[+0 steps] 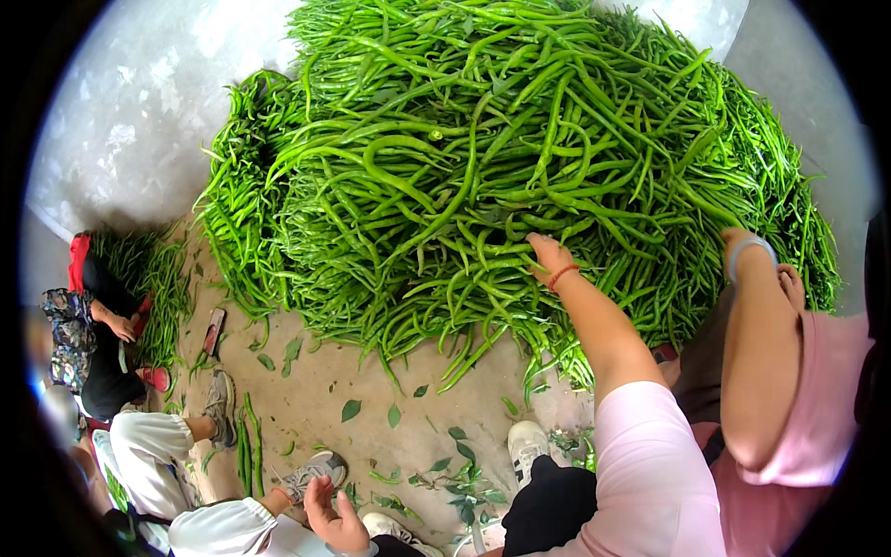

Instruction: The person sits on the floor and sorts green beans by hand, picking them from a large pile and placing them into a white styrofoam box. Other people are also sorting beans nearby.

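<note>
A large heap of long green chili peppers (445,174) lies before me. My right hand (552,256), with a red bracelet at its wrist, reaches into the near side of the heap. Its fingertips are among the peppers, and whether they grip one is hidden. Low in the picture is my left hand (336,515), apart from the heap. Its fingers are loosely bent, the thumb stands away from them, and nothing shows in it.
A co-worker's hand (738,240) touches the heap at right. Another person in white trousers (150,435) sits at left; beyond, a person's hand (122,326) is near a smaller pepper pile (163,299). A phone (214,333) and leaves (351,410) lie on the floor.
</note>
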`<state>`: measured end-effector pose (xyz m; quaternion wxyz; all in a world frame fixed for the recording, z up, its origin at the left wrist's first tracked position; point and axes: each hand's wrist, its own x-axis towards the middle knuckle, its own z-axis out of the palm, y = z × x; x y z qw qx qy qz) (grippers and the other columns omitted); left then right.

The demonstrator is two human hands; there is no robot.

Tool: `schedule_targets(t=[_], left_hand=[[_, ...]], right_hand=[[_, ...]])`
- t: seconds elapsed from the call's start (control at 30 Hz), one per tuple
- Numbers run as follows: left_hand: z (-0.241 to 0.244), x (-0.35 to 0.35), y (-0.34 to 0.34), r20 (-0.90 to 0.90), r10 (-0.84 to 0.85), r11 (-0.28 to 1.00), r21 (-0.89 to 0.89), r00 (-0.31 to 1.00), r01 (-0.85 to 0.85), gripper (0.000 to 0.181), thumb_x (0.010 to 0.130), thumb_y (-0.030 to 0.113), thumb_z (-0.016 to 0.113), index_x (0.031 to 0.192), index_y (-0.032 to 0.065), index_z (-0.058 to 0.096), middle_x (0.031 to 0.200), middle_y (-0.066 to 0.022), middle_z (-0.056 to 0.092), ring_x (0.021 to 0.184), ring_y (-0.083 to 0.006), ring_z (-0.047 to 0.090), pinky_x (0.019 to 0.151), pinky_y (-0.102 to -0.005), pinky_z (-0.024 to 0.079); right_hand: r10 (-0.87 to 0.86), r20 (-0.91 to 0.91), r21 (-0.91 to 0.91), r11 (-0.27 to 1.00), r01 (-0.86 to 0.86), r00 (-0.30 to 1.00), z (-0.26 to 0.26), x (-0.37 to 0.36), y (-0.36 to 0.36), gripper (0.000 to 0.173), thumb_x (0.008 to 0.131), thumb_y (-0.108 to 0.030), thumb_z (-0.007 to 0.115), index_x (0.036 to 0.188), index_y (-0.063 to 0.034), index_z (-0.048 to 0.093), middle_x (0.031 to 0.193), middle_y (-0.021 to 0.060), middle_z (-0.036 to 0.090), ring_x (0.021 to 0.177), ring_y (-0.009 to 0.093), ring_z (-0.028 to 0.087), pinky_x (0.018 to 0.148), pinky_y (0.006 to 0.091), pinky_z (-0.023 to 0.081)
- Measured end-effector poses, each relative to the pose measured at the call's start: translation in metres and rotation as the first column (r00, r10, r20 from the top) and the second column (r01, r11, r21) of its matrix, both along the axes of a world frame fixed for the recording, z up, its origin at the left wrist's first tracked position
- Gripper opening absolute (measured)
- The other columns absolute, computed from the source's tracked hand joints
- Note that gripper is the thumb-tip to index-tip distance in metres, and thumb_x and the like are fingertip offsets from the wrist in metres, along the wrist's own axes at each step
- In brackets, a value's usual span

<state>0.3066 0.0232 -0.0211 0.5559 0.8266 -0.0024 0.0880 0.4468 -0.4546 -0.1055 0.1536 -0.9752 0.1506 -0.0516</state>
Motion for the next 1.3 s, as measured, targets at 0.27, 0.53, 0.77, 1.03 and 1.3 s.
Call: schedule_targets(t=[0.27,0.53,0.77,1.03,1.3], left_hand=[[0.02,-0.004,-0.012,-0.038,0.042,0.999,-0.004,0.998,-0.042,0.037,0.074,-0.004,0.044,0.11,-0.0018,0.037,0.098,-0.0097,0.048,0.091,-0.0155,0.047,0.08,-0.026,0.036],[0.027,-0.006,-0.002,0.012,0.086,0.995,-0.048,0.996,-0.085,0.037,0.068,-0.005,0.049,0.104,-0.0035,0.042,0.092,-0.012,0.051,0.085,-0.0182,0.052,0.077,-0.0277,0.041],[0.036,-0.007,0.014,0.057,0.085,0.996,0.019,0.995,-0.086,0.035,0.068,-0.006,0.051,0.102,-0.0016,0.044,0.089,-0.0113,0.052,0.083,-0.0167,0.053,0.074,-0.0269,0.042],[0.044,-0.004,0.014,0.074,0.052,0.997,0.046,0.996,-0.055,0.033,0.069,-0.004,0.051,0.101,-0.0006,0.044,0.088,-0.0103,0.054,0.082,-0.0152,0.053,0.074,-0.0261,0.041],[0.063,-0.011,-0.009,-0.165,-0.205,0.938,-0.315,0.965,0.146,0.035,0.073,0.003,0.051,0.106,-0.0021,0.043,0.094,-0.0118,0.053,0.085,-0.0166,0.053,0.077,-0.0275,0.041]], right_hand=[[0.231,0.037,-0.02,0.973,-0.231,0.972,0.017,-0.01,0.003,0.046,0.056,-0.012,0.066,0.097,-0.0042,0.047,0.096,0.0139,0.049,0.091,0.03,0.046,0.077,0.0351,0.04],[0.105,-0.037,-0.117,0.987,-0.109,0.994,-0.031,0.019,-0.011,0.051,0.051,-0.017,0.071,0.094,-0.0017,0.05,0.096,0.0158,0.049,0.091,0.03,0.045,0.079,0.035,0.038],[0.083,-0.345,-0.086,0.989,-0.12,0.935,0.064,-0.004,0.042,0.051,0.057,-0.022,0.067,0.099,-0.0013,0.048,0.085,0.0161,0.055,0.082,0.03,0.052,0.073,0.0369,0.043],[0.226,0.029,-0.077,0.972,-0.223,0.974,0.112,-0.074,0.075,0.039,0.056,-0.015,0.066,0.092,-0.0087,0.054,0.082,0.0125,0.057,0.074,0.028,0.054,0.065,0.0354,0.044],[0.182,0.1,0.898,0.407,-0.168,0.978,0.211,-0.108,0.223,0.021,0.065,-0.012,0.063,0.08,-0.0002,0.053,0.07,0.0041,0.056,0.061,0.011,0.052,0.058,0.0245,0.042]])
